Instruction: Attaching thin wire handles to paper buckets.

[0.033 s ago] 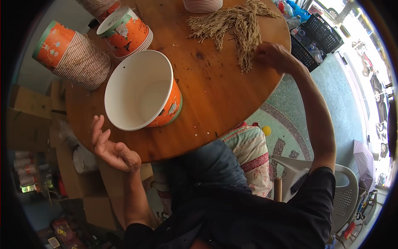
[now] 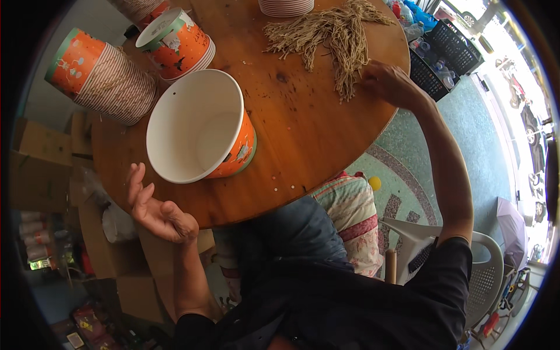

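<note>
A large paper bucket (image 2: pixel 195 128), white inside with an orange printed outside and a green base band, rests tilted on the table, its mouth toward me. There is a small dark hole near its rim. My left hand (image 2: pixel 160 210) is palm up at the table's near left edge, fingers apart and holding nothing, just below the bucket's rim. At the right, my right hand (image 2: pixel 388 84) is at the edge of a bundle of tan twisted cords (image 2: pixel 344 44). Its fingers are bent together beside the cord ends; whatever is between them is hidden.
Stacked orange paper buckets (image 2: pixel 108 76) lie at the left, with another upside-down stack (image 2: pixel 178 46) beside them. Part of a further stack (image 2: pixel 286 7) shows at the far edge. The round wooden table (image 2: pixel 315 128) has small white specks. Black crates (image 2: pixel 431 73) with bottles stand beyond its right edge.
My right hand has shifted very slightly to the right and toward me. My left hand and the bucket look practically unmoved.
</note>
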Available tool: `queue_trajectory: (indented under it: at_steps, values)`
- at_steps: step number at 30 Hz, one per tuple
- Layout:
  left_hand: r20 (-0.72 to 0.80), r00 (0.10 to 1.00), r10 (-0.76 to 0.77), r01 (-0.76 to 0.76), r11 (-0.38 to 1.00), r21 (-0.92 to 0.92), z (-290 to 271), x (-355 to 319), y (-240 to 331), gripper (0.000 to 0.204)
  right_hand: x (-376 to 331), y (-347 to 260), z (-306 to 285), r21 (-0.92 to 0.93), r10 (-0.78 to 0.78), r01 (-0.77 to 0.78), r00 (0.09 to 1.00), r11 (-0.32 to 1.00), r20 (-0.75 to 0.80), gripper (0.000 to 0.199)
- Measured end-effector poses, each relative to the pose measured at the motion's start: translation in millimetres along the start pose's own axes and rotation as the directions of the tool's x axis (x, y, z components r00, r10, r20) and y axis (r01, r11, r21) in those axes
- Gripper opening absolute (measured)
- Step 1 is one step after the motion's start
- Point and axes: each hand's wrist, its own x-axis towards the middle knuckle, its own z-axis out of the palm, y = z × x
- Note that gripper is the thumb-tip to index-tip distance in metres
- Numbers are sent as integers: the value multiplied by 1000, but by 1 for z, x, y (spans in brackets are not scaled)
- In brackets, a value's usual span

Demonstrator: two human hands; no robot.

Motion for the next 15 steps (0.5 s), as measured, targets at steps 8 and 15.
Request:
queue_trajectory:
  at_steps: [8,15]
  values:
    - [54,998,46,-40,994,-101,6,-10,34,29,-78,-87,5,78,-145,168,960,983,-239,11]
    - [220,973,71,-5,959,-284,20,-10,92,22,-113,-177,48,577,-79,225,961,786,-267,17]
